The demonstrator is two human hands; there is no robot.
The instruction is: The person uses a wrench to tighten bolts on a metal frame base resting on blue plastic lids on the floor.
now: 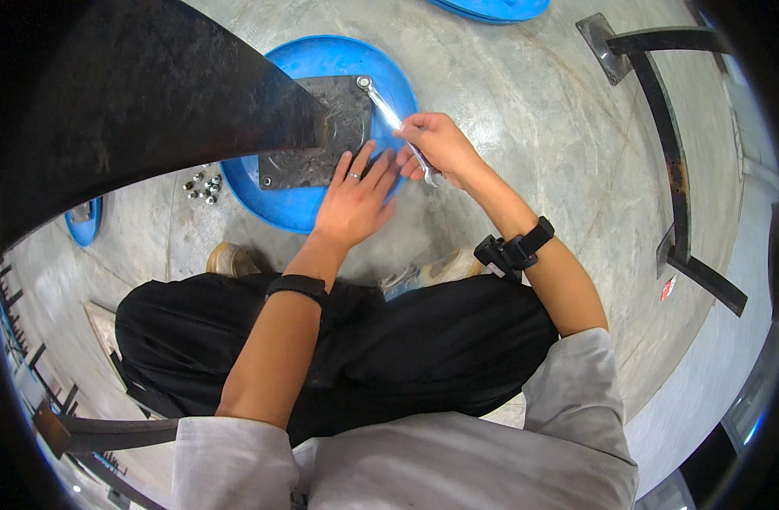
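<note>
My right hand (440, 149) grips a silver combination wrench (388, 110). The wrench's ring end sits over a bolt or nut at the far right corner of a black metal plate (321, 106); its open end sticks out below my fingers. With its fingers stretched out, my left hand (355, 200) rests at the plate's near right edge and holds nothing. The plate lies on a round blue base (321, 49), and a broad black metal beam (168, 93) rises from it toward the upper left. Another fastener (267, 181) shows at the plate's near left corner.
Several loose nuts (204, 189) lie on the concrete floor left of the blue base. A black metal frame (666, 127) stands at the right. Another blue disc (496, 7) is at the far edge, and a small blue tray (84, 223) sits at the left.
</note>
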